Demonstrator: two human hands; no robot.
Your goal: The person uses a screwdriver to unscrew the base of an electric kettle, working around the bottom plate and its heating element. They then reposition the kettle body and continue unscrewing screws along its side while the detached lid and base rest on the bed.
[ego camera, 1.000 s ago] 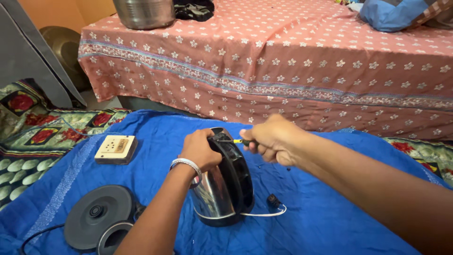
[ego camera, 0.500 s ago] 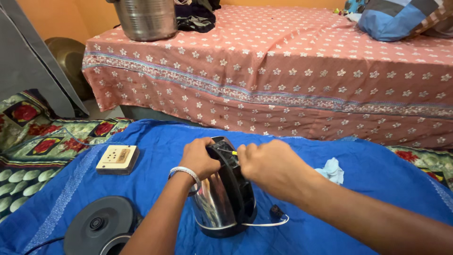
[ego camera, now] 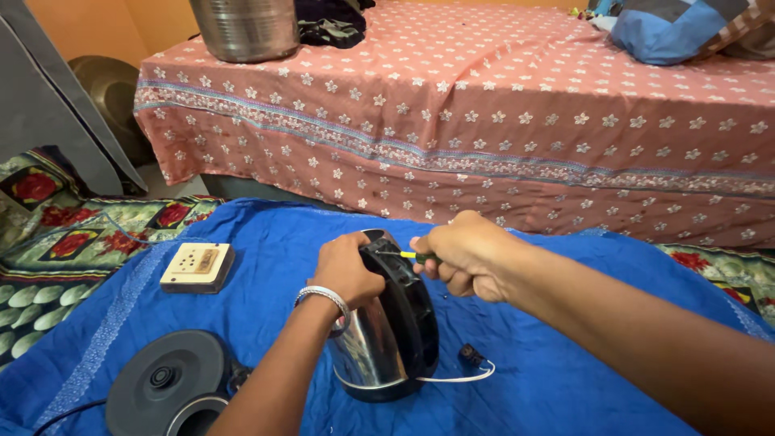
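- Your kettle [ego camera: 379,347] has a glossy, mirror-like metal body and a smooth black plastic handle.
- The blue sheet [ego camera: 565,379] is matt cloth.
- The kettle base [ego camera: 165,383] looks like matt dark plastic.

head view | looks down-forward | near hands | bed [ego camera: 517,121] behind

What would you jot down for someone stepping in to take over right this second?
Left hand: grips the top of the steel kettle, which is tipped on the blue cloth.
Right hand: holds a yellow-handled screwdriver, tip at the kettle's black handle.
Nearby: round kettle base lower left, switch box left, white wire by the kettle.
Done or left: cannot tell whether any screw is out.
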